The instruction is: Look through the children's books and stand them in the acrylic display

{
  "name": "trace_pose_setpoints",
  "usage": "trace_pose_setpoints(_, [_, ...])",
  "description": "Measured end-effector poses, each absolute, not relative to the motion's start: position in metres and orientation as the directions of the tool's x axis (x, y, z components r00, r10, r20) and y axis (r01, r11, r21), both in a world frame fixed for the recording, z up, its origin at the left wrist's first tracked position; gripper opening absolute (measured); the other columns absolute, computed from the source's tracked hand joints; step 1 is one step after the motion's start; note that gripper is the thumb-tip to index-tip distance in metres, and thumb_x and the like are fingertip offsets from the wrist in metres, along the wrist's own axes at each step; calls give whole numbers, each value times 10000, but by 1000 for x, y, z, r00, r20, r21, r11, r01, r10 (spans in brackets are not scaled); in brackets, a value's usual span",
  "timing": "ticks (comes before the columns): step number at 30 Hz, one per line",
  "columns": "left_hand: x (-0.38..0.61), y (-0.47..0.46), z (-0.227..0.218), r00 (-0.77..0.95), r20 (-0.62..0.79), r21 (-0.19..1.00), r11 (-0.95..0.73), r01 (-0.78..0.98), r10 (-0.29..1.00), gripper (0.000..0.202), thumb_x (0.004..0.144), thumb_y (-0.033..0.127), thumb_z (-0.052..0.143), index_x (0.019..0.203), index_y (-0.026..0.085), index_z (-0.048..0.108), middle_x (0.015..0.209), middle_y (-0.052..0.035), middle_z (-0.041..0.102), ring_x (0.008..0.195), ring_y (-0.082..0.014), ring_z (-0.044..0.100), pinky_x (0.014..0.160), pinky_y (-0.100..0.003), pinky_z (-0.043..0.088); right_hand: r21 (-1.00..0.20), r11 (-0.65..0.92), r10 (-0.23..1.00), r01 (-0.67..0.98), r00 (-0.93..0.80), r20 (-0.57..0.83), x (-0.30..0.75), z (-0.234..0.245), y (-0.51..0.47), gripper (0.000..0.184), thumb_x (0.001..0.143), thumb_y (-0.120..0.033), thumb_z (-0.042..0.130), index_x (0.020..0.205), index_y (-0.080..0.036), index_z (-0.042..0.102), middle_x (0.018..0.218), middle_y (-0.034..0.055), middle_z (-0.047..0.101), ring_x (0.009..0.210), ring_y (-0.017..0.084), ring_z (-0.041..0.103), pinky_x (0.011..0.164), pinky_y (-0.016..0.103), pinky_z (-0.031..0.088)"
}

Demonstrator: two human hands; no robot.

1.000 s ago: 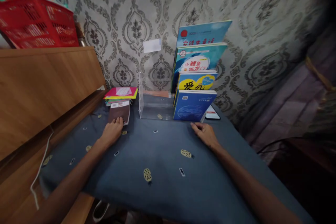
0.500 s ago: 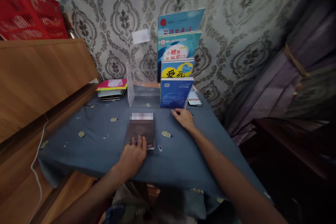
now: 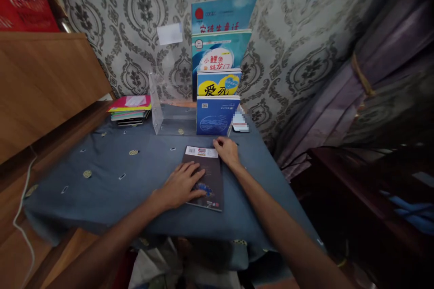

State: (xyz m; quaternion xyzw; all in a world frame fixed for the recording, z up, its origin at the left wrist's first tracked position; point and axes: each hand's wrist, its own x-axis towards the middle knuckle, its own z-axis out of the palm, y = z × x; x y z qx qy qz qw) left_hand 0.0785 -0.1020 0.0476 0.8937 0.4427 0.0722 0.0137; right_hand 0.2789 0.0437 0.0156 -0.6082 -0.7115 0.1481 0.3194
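Note:
A dark book (image 3: 213,178) with a white barcode strip along its top lies flat on the cloth-covered table. My left hand (image 3: 185,184) rests on its left side, fingers spread over the cover and nothing gripped. Beside the book's top right corner is my right hand (image 3: 228,151), its fingers loosely curled, with no object visible in them; whether it touches the corner I cannot tell. Behind it, a blue book (image 3: 217,115) stands upright in the right part of a clear acrylic stand (image 3: 156,108). Further books, a yellow-and-blue book (image 3: 219,83) and a teal book (image 3: 237,47), rise in steps behind.
A pile of books and papers (image 3: 130,110) lies left of the stand. A pixelated item (image 3: 241,122) sits right of it. Wooden furniture (image 3: 50,81) with a red basket (image 3: 27,2) borders the left. A white cable (image 3: 22,203) hangs there; a curtain (image 3: 325,99) hangs right.
The dark book has slid right across the table, close to my right hand. My left hand has gone with it and its fingers are now spread. The view has shifted slightly right.

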Motion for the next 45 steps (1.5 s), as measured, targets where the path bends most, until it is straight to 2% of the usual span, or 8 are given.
trace_pose_setpoints(3, [70, -83, 34, 555, 148, 88, -570, 817, 818, 590, 988, 536, 446, 1439, 156, 459, 1524, -160, 448, 1420, -302, 395, 1149, -490, 347, -686, 262, 956, 679, -86, 280, 269, 18, 40, 210, 884, -257, 507, 922, -184, 701, 918, 69, 750, 816, 197, 681, 741, 279, 475])
trace_pose_setpoints(5, [63, -69, 31, 539, 147, 88, -554, 828, 829, 577, 995, 509, 444, 1439, 141, 455, 1526, -164, 447, 1419, -300, 404, 1143, -489, 356, -673, 306, 946, 673, -132, 297, 262, 21, 34, 230, 881, -225, 517, 1025, -174, 689, 1024, 92, 740, 899, 208, 686, 819, 304, 500])
trace_pose_setpoints(11, [35, -20, 22, 499, 208, 117, -528, 841, 841, 447, 1028, 336, 370, 1415, 138, 475, 1495, -168, 492, 1389, -265, 460, 1117, -479, 392, -370, 446, 872, 815, -303, 385, 223, 27, -13, 298, 935, -186, 459, 1142, -186, 674, 1151, 131, 704, 1122, 272, 622, 1031, 446, 434])
trace_pose_setpoints(13, [27, -10, 14, 518, 252, 145, -561, 815, 818, 432, 1022, 279, 361, 1412, 129, 473, 1481, -161, 512, 1391, -238, 459, 1135, -440, 376, -348, 557, 822, 754, -440, 362, 205, 22, -30, 393, 946, -165, 419, 1295, -179, 598, 1225, 134, 686, 1185, 261, 601, 1064, 448, 423])
trace_pose_setpoints(17, [22, -4, 4, 523, 300, 176, -585, 792, 798, 425, 1004, 248, 381, 1393, 114, 486, 1432, -156, 559, 1346, -233, 500, 1128, -416, 380, -354, 588, 805, 727, -483, 344, 191, 10, -44, 531, 963, -184, 388, 1492, -137, 390, 1444, 179, 547, 1380, 255, 469, 1153, 485, 354])
trace_pose_setpoints(27, [27, -12, 13, 513, 313, 103, -565, 819, 800, 416, 1017, 338, 393, 1338, 113, 531, 1347, -156, 607, 1220, -268, 561, 1053, -440, 423, -365, 406, 905, 838, -313, 288, 246, 8, -26, 477, 988, -239, 393, 1443, -111, 457, 1447, 194, 546, 1391, 286, 467, 1168, 548, 334])
trace_pose_setpoints(36, [28, -13, 9, 479, 292, 141, -533, 834, 827, 422, 1017, 338, 375, 1363, 151, 527, 1426, -133, 567, 1316, -255, 517, 1110, -429, 386, -508, 426, 905, 748, -349, 245, 267, 6, -6, 476, 954, -244, 462, 1422, -175, 517, 1434, 125, 578, 1332, 267, 535, 1136, 485, 401])
trace_pose_setpoints(45, [31, -10, 17, 466, 241, 147, -506, 850, 852, 453, 1004, 309, 392, 1379, 89, 517, 1473, -170, 518, 1373, -266, 475, 1139, -433, 377, -664, 431, 900, 611, -342, 270, 277, 7, 11, 444, 916, -166, 479, 1343, -217, 592, 1366, 68, 643, 1253, 224, 603, 1082, 434, 453])
